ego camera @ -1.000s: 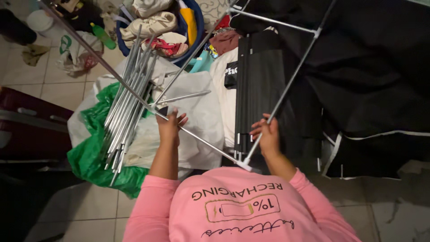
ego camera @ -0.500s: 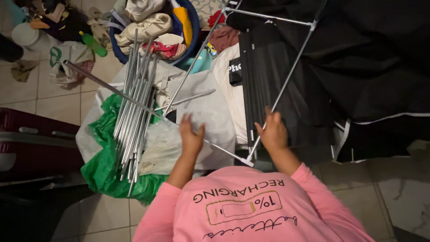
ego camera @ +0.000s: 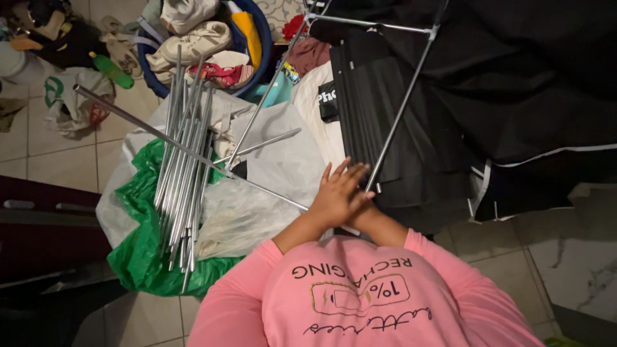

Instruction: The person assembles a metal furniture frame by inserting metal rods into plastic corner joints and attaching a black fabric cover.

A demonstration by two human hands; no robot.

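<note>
A: Far left of frame first?
B: Dark red case (ego camera: 38, 218) on tile along left edge. Green bottle (ego camera: 112, 69) upper left, lying flat.

A: Moving in?
B: Bundle of loose metal rods (ego camera: 183, 160) left of centre, resting on a green bag (ego camera: 138, 257) and white plastic sheet (ego camera: 270, 173). Blue basket (ego camera: 265, 45) of shoes and cloth at top, above the bundle.

A: Thing in hand?
B: Long rod (ego camera: 160, 136) slanting from upper left down to centre, crossing over the bundle. Slanted rod (ego camera: 405, 106) running from the hands up toward top right. Both ends meeting under the hands, just below centre.

A: Hands?
B: Left hand (ego camera: 337, 193) on top, fingers splayed, laid flat over the right hand (ego camera: 367, 215). Right one almost wholly covered; grip underneath impossible to tell.

A: Handling?
B: Thin hollow-looking tube, so probably light and stiff. Smooth, shiny metal, likely slippery in a bare palm. Long, so far end apt to swing and snag the bundle or plastic. Best hold judged near the end joint, close to where the hands sit, with a second hold further along to steady the length.

A: Right side?
B: Black fabric (ego camera: 514, 83) draped over upper right, reaching down past the slanted rod.
</note>
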